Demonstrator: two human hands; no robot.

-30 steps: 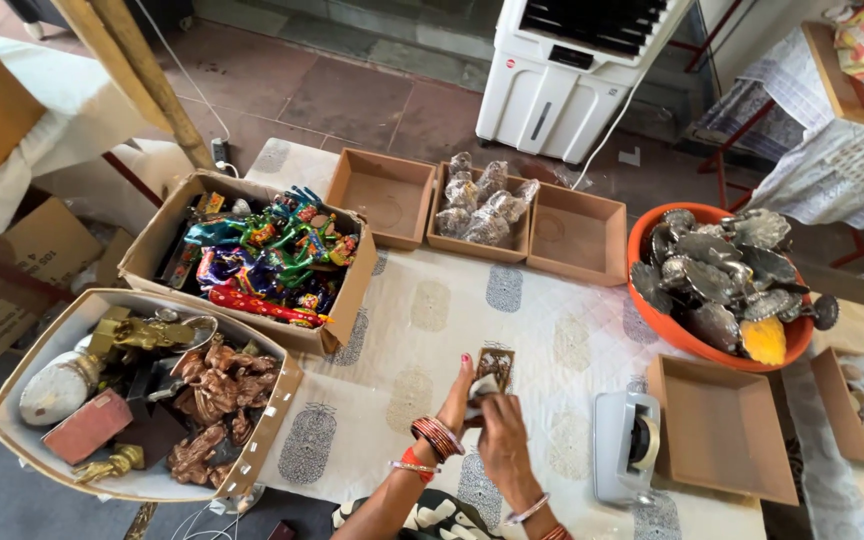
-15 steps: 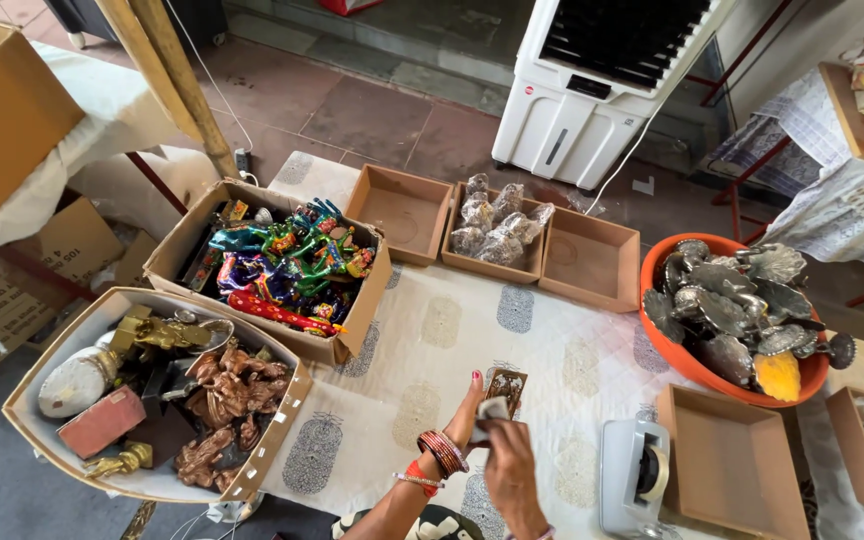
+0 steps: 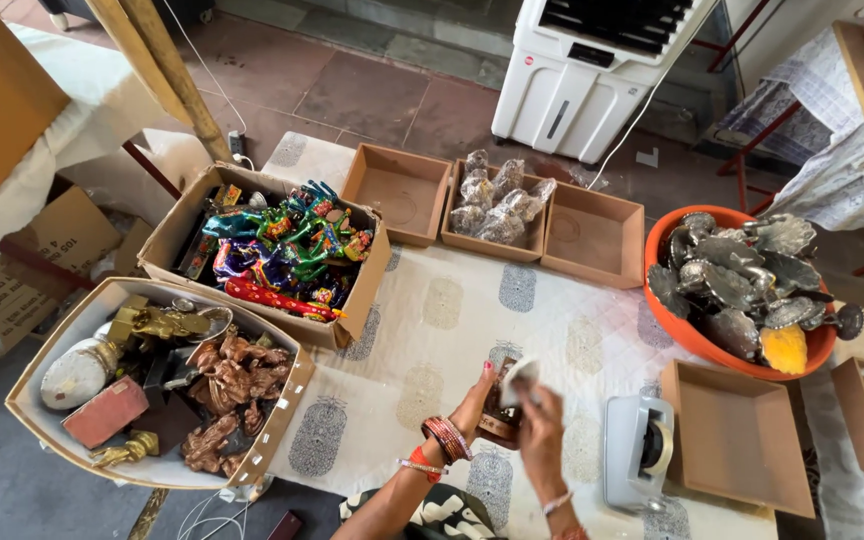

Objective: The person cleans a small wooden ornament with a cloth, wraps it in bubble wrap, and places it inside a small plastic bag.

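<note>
Both my hands meet low in the middle of the view, over a patterned white cloth (image 3: 542, 330). My left hand (image 3: 474, 402), with red and gold bangles at the wrist, grips a small dark brown figurine (image 3: 500, 418) from the left. My right hand (image 3: 542, 425) is on the figurine's right side and holds a pale cloth or wrapper (image 3: 518, 375) against its top. Much of the figurine is hidden by my fingers.
A tape dispenser (image 3: 638, 450) and an empty cardboard tray (image 3: 737, 440) sit right of my hands. An orange tub (image 3: 697, 335) holds metal figures. Cardboard boxes of colourful toys (image 3: 287, 245) and copper figurines (image 3: 152, 385) stand left. Three trays (image 3: 497, 200) and an air cooler (image 3: 602, 70) lie beyond.
The view has shifted slightly. My hands stay on the figurine, and the pale cloth now shows at its top under my right fingers.
</note>
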